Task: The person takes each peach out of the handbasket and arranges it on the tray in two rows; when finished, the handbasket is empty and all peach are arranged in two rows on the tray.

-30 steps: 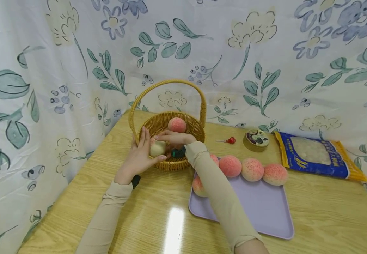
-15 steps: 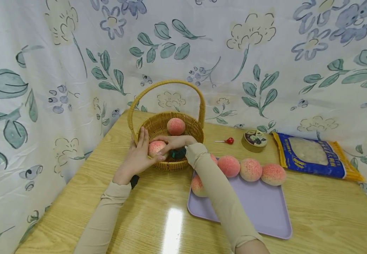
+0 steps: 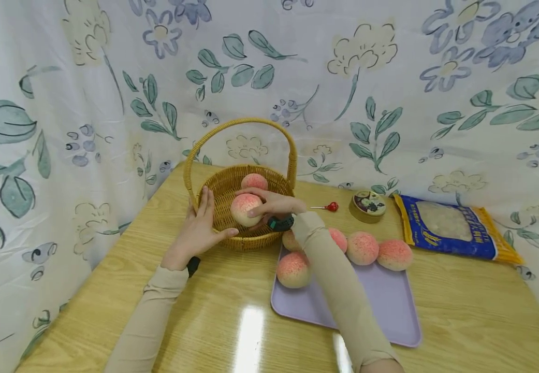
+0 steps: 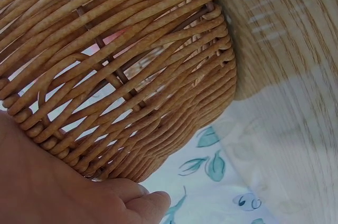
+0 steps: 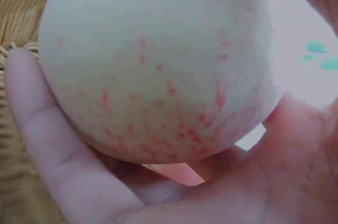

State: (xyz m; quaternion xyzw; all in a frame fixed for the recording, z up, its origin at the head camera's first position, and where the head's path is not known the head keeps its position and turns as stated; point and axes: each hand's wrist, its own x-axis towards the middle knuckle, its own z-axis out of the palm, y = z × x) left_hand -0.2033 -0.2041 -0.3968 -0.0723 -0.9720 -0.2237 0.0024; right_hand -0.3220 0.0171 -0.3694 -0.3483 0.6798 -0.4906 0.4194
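Note:
In the head view my right hand (image 3: 276,203) grips a pink-and-cream peach (image 3: 245,210) over the wicker basket (image 3: 250,243). The right wrist view shows fingers and thumb around this peach's pale, red-speckled side (image 5: 158,65). Behind it, a second peach (image 3: 254,181) lies inside the basket, partly covered. My left hand (image 3: 195,233) rests on the basket's front left rim, its fingers straight and its thumb spread along the front. The left wrist view has that hand (image 4: 79,197) against the woven wall (image 4: 132,76). Several peaches (image 3: 294,270) lie on a lilac tray (image 3: 385,311), some behind the right sleeve.
Right of the basket, a red lollipop (image 3: 331,206) and a round tin (image 3: 367,206) stand in a row with a blue and yellow packet (image 3: 451,228). The basket's tall handle (image 3: 241,121) arches above it. A floral curtain (image 3: 306,62) backs the wooden table (image 3: 213,311).
The peach in my right hand has turned from its pale side to its pink side, then moved right and up from beside my left hand. My left hand stays at the rim.

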